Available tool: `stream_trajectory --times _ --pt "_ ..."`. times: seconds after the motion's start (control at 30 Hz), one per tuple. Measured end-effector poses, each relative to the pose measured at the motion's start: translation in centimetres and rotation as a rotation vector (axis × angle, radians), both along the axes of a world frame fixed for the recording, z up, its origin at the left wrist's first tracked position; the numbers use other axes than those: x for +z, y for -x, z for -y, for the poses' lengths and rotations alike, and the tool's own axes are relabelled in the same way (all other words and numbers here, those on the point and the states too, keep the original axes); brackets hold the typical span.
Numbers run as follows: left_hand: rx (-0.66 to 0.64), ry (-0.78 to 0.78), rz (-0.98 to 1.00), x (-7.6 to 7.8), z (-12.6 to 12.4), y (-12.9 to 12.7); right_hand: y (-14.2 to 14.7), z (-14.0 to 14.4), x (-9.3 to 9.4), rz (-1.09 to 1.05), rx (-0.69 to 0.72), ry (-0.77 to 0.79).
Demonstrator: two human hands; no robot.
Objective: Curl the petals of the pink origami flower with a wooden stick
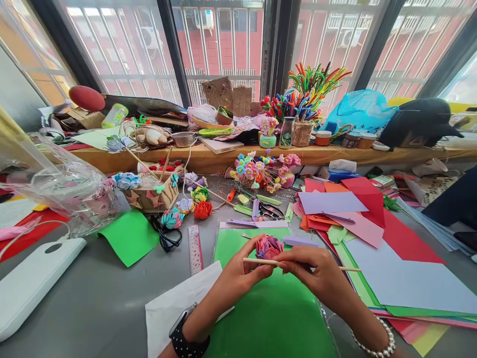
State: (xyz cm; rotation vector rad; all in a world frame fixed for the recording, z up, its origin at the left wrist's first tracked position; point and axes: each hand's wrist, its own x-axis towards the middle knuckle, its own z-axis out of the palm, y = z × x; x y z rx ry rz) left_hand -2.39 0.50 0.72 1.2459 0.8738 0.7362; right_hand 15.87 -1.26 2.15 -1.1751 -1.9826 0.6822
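A pink and purple paper flower [269,247] is held up over the green mat, with my left hand [244,271] closed around its near side, thumb beneath it. Across the front of the flower runs a thin wooden stick [350,269], its left end lying by my left fingers. My right hand [311,268] pinches the stick close to the flower and also touches the petals. The stick's far end sticks out past my right wrist. My fingertips partly hide where stick and flower meet. Under both hands lies the green mat [276,318].
Coloured paper sheets [417,278] are piled at the right. A pink ruler [195,251], white tissue [167,308] and black cable [167,236] lie left of the mat. Behind stand scissors [271,211], paper strips, finished flowers [203,210] and a cardboard box [154,195]. A white power bank [40,283] lies far left.
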Motion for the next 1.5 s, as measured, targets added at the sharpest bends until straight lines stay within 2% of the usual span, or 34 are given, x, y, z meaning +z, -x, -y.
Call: stream_trajectory --times 0.2,0.27,0.33,0.5,0.57,0.67,0.77,0.9,1.03,1.23,1.5 --pt "-0.012 0.013 -0.008 0.1 0.1 0.0 0.4 0.1 -0.3 0.019 -0.026 -0.114" --pt "-0.015 -0.029 -0.022 0.2 0.1 0.1 0.3 0.2 -0.4 0.032 -0.051 -0.188" --pt "0.045 -0.185 -0.111 0.3 0.0 0.4 0.3 0.2 -0.5 0.063 -0.087 -0.256" --pt "0.239 -0.805 -0.378 0.7 -0.2 1.2 0.3 -0.1 -0.9 0.123 -0.130 -0.397" --pt "0.265 -0.996 -0.435 0.6 -0.3 1.2 0.5 -0.2 -1.2 0.128 -0.134 -0.532" --pt "0.254 -1.157 -0.506 0.2 -0.5 0.9 0.7 -0.2 -1.7 0.134 -0.120 -0.586" --pt "0.248 -1.207 -0.557 0.0 -0.5 0.7 1.0 -0.1 -2.1 0.142 -0.104 -0.591" --pt "0.263 -1.243 -0.601 0.0 -0.5 0.8 1.2 -0.1 -2.2 0.134 -0.090 -0.567" --pt "0.321 -1.327 -0.598 -0.2 -0.5 0.7 1.4 -0.1 -2.1 0.109 -0.096 -0.477" --pt "0.304 -1.485 -0.573 -0.5 -0.1 0.4 1.3 -0.2 -1.9 -0.032 -0.110 -0.055" --pt "0.284 -1.615 -0.606 -0.6 0.1 0.6 1.1 -0.2 -1.6 -0.050 -0.074 -0.013"
